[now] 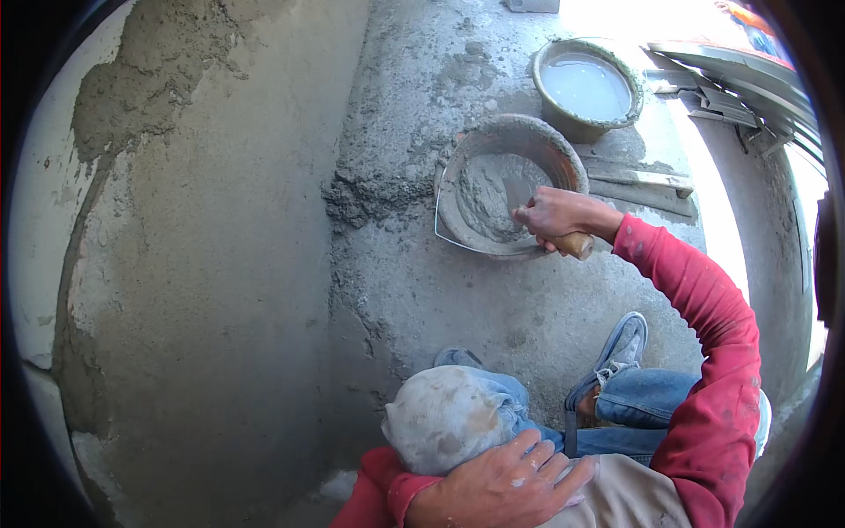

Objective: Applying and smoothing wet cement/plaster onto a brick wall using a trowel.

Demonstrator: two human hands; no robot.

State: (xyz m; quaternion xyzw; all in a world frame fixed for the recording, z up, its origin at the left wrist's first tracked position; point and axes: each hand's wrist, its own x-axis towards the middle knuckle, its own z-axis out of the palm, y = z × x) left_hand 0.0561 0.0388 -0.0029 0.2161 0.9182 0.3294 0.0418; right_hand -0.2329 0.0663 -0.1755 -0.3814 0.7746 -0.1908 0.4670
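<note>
The right hand grasps a tool's wooden handle over 1 bucket of grey mortar; the left hand lies bent-fingered at the lap, its grip unclear. Beyond, a 2nd bucket holds cloudy liquid; boards lie right of the mortar.

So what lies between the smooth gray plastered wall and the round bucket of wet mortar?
In the head view, rough gray clumps, probably mortar, lie on the gray concrete floor between the wall and the bucket.
</note>
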